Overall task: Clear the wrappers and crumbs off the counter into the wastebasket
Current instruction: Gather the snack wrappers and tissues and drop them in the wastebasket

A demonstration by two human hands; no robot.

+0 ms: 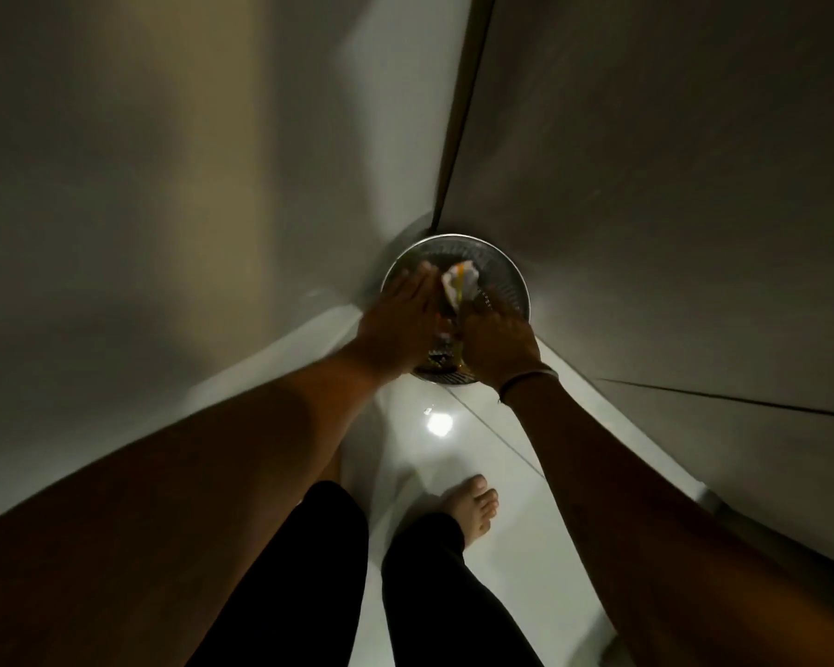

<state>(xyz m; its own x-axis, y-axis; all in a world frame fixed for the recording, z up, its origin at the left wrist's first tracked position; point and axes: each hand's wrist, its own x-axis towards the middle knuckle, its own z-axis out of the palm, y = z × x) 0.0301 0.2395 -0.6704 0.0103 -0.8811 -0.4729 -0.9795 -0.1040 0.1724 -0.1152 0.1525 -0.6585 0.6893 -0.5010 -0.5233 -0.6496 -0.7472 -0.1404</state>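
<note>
Pinched in the right hand (494, 337), wrappers (459, 281) hang inside the wastebasket (518, 286) rim; left hand (398, 324) flat, open.

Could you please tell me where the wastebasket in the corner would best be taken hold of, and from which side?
Probably the near rim of the wastebasket, from the person's side. It is round and open-topped, and walls close in behind it. The left hand and right hand and a crumpled wrapper are over its mouth.

Dim corner: plain grey walls (164, 185); glossy white tiled floor (492, 454) bearing round light reflection (438, 422).
</note>
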